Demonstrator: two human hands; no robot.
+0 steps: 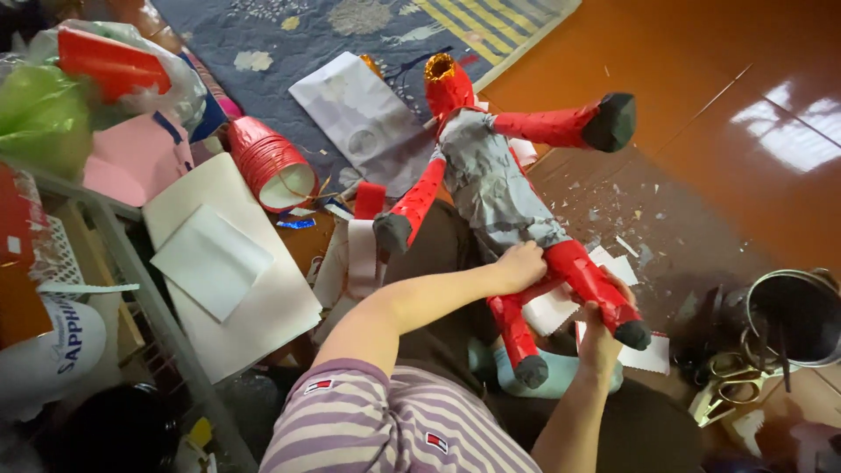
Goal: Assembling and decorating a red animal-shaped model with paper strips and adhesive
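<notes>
Papier-mâché figure [499, 188], crinkled grey torso, glossy red limbs, lying centre frame; left hand [519, 265] pressing its hip, right hand [600, 337] gripping one leg.

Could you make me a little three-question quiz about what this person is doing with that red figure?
1. True or false: the paper figure has a grey body and red limbs.
2. Which part does the right hand grip? A) an arm B) a leg C) the neck
3. What metal tool lies on the floor near the metal pot?

Key: 1 true. 2 B; the left hand presses where body meets legs. 3 scissors.
</notes>
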